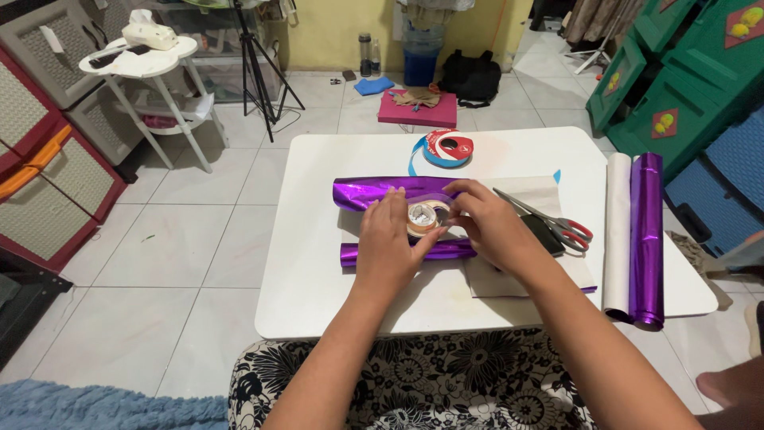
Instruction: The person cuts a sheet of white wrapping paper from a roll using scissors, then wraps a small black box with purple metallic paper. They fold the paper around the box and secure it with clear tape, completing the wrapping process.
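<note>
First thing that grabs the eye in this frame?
The shiny purple wrapping foil in the middle of the white table, with the left hand and right hand together holding a roll of clear tape over it. Red-handled scissors lie just right; another purple roll sits at the table's right edge.

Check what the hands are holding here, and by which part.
Both hands hold a clear tape roll by its outer rim, left hand and right hand on opposite sides, above the purple wrapped item.
</note>
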